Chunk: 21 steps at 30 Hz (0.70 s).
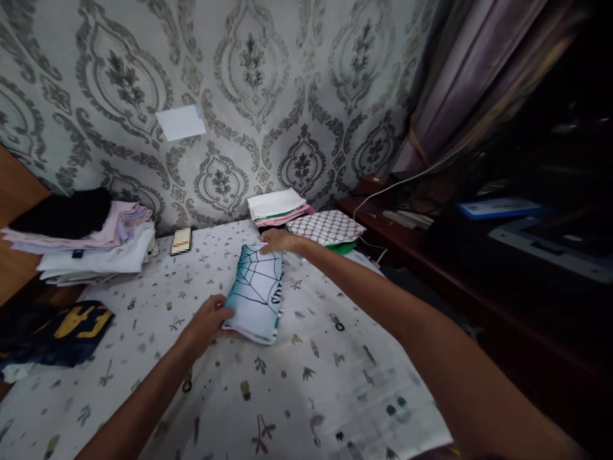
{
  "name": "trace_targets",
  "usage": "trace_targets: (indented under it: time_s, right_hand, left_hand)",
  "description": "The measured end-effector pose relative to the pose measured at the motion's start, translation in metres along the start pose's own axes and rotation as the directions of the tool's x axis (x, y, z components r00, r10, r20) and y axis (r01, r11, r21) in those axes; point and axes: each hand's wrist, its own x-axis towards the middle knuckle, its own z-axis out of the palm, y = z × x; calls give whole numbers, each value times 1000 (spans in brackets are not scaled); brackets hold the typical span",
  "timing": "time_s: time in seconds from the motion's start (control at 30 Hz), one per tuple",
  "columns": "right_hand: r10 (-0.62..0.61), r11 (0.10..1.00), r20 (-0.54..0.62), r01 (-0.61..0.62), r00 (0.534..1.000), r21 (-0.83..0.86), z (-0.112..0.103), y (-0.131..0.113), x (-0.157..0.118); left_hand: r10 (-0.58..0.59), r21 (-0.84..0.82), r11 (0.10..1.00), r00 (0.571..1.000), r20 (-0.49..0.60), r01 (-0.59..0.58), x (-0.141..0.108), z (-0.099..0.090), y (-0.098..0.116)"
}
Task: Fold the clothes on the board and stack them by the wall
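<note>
A folded white and teal cloth with a black spider-web print (256,291) lies on the patterned white bed sheet (282,383). My left hand (211,319) grips its lower left edge, thumb on top and fingers partly hidden beneath. At the cloth's upper right corner, my right hand (276,241) is closed on the edge. Just beyond that hand are a stack of folded white, green and pink cloths (278,206) and a folded cloth with a red-and-white pattern (328,227), with green fabric under it.
At the left stands a pile of folded clothes (96,249), with a dark navy garment (62,329) in front. A phone-like object (181,241) lies near the wall. On the right are a dark red ledge (383,223), a white cable (412,179) and a blue-edged item (498,207).
</note>
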Motion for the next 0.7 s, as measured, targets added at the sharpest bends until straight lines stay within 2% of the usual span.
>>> trace_targets:
  time_s: [0.07,0.17,0.27,0.33,0.43,0.53,0.63,0.7]
  right_hand:
    - [17,996,-44,-14,999,84,-10,1,-13]
    - [47,981,-87,-30,995,189,-21,1,-32]
    - [104,960,-160,-57,982,275,-34,5,-39]
    - [161,945,-243,-78,957,317,-48,12,-36]
    - [238,933,-382,-101,893,346,-77,25,-23]
    - [304,924,-499,-123,812,363,-111,40,-2]
    - [354,918,-588,-150,728,367,-141,54,26]
    - [368,919,-631,-165,683,357,-157,65,48]
  left_hand:
    - [-71,-205,977,997,-42,61,-2,-7,2]
    - [-122,-323,942,991,-63,96,5,-14,10]
    - [-88,-364,930,994,-59,61,24,-14,29]
    - [-33,-369,929,998,-49,13,44,-10,51]
    - [88,-358,928,994,-62,-105,80,1,96]
    - [205,-345,906,967,-153,-247,126,19,145]
    - [262,-329,886,937,-229,-328,180,40,186]
    - [287,-306,881,922,-259,-360,218,52,207]
